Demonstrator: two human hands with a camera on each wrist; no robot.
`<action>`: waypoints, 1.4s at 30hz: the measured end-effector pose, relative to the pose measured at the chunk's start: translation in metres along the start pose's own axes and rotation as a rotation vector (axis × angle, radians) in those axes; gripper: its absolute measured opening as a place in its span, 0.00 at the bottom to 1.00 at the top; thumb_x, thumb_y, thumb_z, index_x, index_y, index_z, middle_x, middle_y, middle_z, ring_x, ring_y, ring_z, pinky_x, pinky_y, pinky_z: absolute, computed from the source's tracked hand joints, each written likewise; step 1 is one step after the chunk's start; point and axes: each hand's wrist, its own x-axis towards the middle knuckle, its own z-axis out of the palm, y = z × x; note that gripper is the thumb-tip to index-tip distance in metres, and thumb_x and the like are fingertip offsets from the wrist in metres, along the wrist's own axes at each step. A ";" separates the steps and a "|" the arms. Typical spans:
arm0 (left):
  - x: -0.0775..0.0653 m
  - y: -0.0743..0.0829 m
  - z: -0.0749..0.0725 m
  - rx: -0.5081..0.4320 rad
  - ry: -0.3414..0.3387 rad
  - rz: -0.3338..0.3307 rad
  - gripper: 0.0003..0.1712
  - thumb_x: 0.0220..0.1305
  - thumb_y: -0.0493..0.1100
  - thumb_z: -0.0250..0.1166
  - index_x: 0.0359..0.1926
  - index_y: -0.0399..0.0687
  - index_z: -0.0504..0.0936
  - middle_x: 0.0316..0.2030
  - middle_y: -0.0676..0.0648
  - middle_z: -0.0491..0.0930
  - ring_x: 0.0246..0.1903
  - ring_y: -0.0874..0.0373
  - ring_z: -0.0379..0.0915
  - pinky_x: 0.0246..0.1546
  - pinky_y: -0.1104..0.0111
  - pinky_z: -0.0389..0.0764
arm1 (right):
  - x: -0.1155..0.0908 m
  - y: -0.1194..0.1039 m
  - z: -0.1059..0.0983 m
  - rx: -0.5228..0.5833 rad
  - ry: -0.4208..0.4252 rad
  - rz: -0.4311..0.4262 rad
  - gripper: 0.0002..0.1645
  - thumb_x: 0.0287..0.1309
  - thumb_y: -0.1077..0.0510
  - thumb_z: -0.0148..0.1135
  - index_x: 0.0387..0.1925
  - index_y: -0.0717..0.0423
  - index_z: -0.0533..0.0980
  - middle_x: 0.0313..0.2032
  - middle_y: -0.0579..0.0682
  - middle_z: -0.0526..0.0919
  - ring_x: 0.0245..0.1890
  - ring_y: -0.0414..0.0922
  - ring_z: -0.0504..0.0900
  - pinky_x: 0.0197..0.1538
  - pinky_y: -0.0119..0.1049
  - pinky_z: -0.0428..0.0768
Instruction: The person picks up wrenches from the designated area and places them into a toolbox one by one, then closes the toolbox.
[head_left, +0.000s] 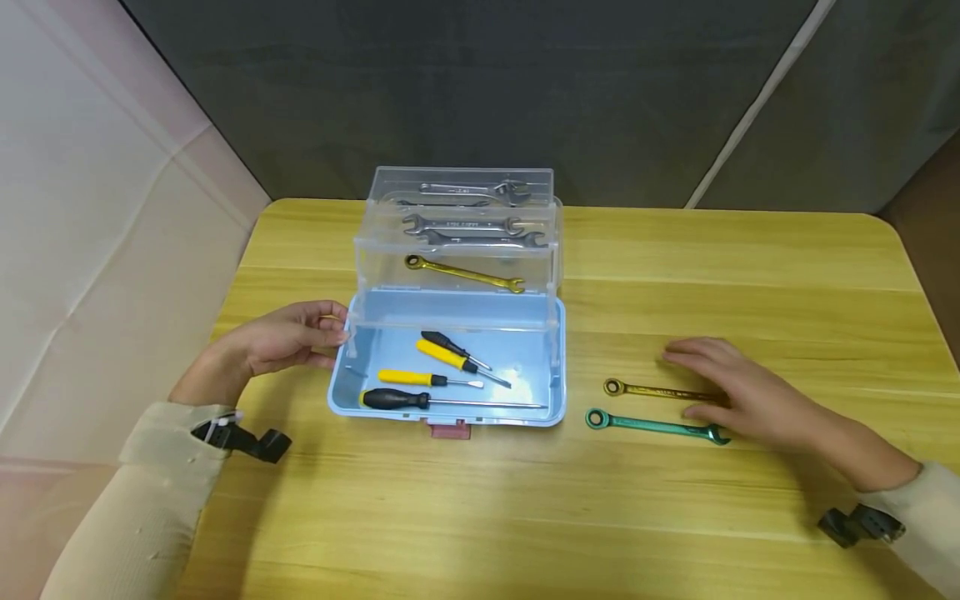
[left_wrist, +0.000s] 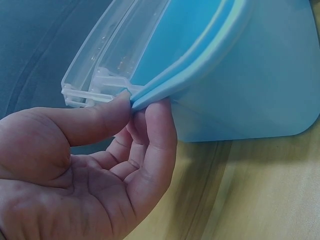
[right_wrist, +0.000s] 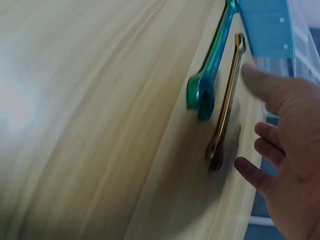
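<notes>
A light blue toolbox [head_left: 450,419] with clear fold-out trays stands on the table. My left hand [head_left: 296,337] pinches its left rim between thumb and fingers, as the left wrist view shows at the blue rim [left_wrist: 200,70]. To the right of the box lie a gold ratchet wrench [head_left: 652,391] and, nearer me, a green ratchet wrench [head_left: 652,425]. Over the gold wrench's right end hovers my right hand [head_left: 738,387], its fingers apart and holding nothing. In the right wrist view the gold wrench [right_wrist: 230,95] lies beside the thumb and fingertips.
Several screwdrivers with yellow or black handles, such as a long black one [head_left: 397,399], lie in the box bottom. The clear trays [head_left: 375,221] hold silver wrenches [head_left: 465,225] and another gold wrench [head_left: 465,272]. A dark curtain [head_left: 480,92] hangs behind the wooden table [head_left: 480,517].
</notes>
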 end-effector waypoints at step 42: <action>0.001 -0.002 0.002 -0.009 0.030 -0.003 0.07 0.76 0.33 0.56 0.51 0.43 0.69 0.39 0.51 0.79 0.39 0.59 0.81 0.43 0.66 0.86 | 0.004 0.011 -0.031 0.157 -0.313 0.198 0.10 0.68 0.62 0.65 0.32 0.48 0.74 0.27 0.38 0.70 0.27 0.31 0.64 0.29 0.30 0.65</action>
